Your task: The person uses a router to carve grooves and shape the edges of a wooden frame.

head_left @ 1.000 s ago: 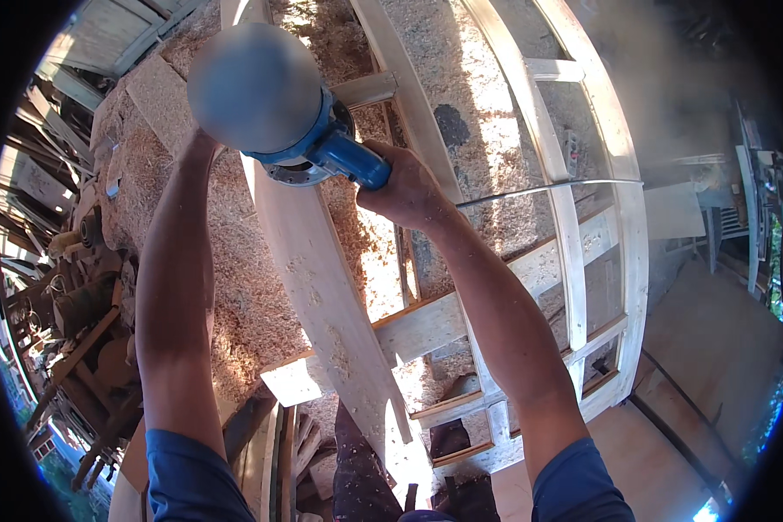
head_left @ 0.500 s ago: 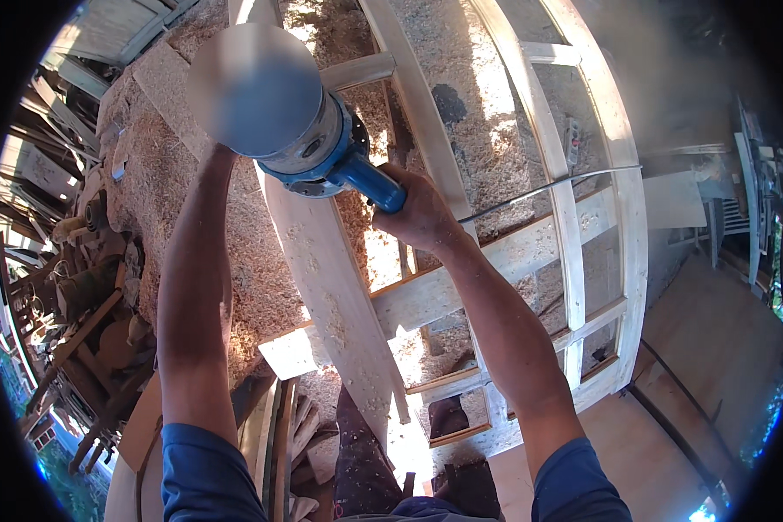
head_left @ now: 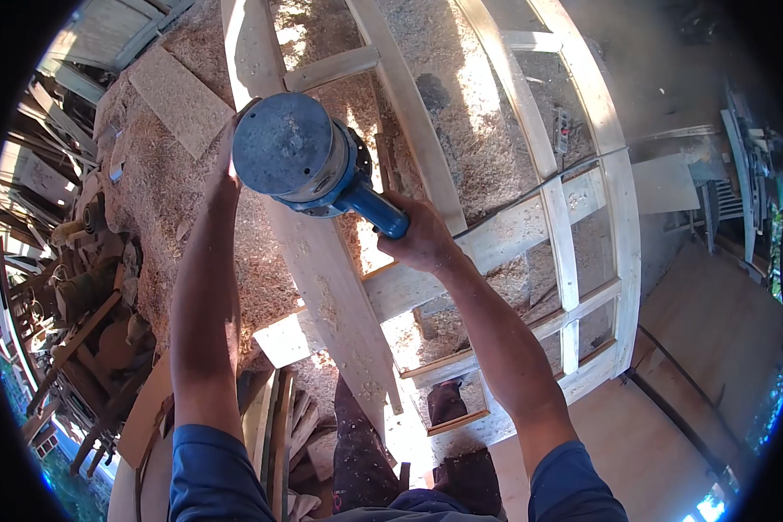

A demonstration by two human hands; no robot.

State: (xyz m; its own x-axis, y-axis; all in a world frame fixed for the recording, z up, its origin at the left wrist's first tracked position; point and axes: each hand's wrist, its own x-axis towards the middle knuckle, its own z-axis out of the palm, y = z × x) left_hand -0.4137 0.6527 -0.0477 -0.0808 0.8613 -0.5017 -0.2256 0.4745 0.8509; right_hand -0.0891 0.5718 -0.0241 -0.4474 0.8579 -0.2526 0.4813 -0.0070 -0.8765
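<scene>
A blue and grey power router [head_left: 284, 148] with a round, dusty motor top sits over a long pale board [head_left: 322, 287] running from the far side toward my legs. My right hand [head_left: 419, 233] is wrapped around the router's blue side handle. On the opposite side, my left hand [head_left: 231, 150] is against the tool; its fingers are mostly hidden behind the motor housing. The cutter and the base's contact with the board are out of sight below the housing.
A curved wooden lattice frame [head_left: 574, 278] lies to the right, with a dark cord [head_left: 505, 207] crossing it. Shavings [head_left: 165, 191] cover the ground, where a loose flat board [head_left: 181, 100] lies. Scrap wood [head_left: 87, 287] is piled at left; sheet panels [head_left: 713, 331] lie at right.
The router has come toward me and slightly to the right along the board, with both hands moving along with it. More of the board beyond the tool now shows.
</scene>
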